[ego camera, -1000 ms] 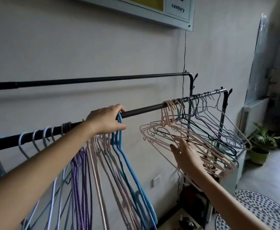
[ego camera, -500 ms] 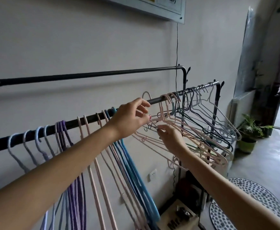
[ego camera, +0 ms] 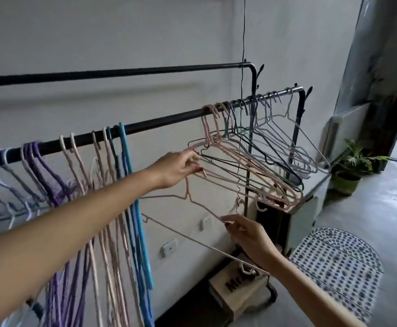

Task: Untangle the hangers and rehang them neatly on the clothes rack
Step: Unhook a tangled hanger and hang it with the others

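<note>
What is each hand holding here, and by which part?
Both hold one pale pink hanger, off the rail: left hand grips its hook, right hand pinches its right shoulder arm.

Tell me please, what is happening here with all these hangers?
A person is sorting hangers on a black clothes rack. The right hand pinches one pale pink hanger, which is off the rail and hangs below the others. The left hand holds the near end of the tangled bunch of pink, dark and grey hangers on the right part of the rail. On the left, purple, pink and blue hangers already hang in tidy groups.
</note>
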